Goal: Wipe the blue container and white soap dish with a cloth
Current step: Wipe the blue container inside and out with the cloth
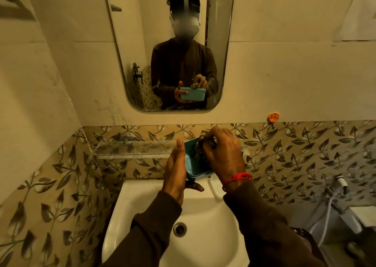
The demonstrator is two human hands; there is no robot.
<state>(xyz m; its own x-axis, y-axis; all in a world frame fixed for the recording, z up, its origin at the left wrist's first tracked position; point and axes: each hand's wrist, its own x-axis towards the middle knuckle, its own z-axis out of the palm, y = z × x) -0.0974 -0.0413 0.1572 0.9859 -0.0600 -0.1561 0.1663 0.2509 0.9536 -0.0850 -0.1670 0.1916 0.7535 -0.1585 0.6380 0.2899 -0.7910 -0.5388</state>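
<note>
My left hand point(175, 170) grips the blue container point(193, 165) from its left side and holds it tilted above the back edge of the sink, its open side facing me. My right hand point(224, 154) is closed on a dark patterned cloth point(200, 149) and presses it into the container's inside. A red thread band circles the right wrist. A white object point(216, 187), possibly the soap dish, shows on the sink's back rim beneath my right wrist, mostly hidden.
A white sink point(150, 215) with a metal drain point(179, 229) lies below my hands. A glass shelf point(132, 147) runs along the leaf-patterned tile wall. The mirror point(173, 46) above reflects a person. An orange hook point(273, 117) and a hand sprayer point(335, 189) are at right.
</note>
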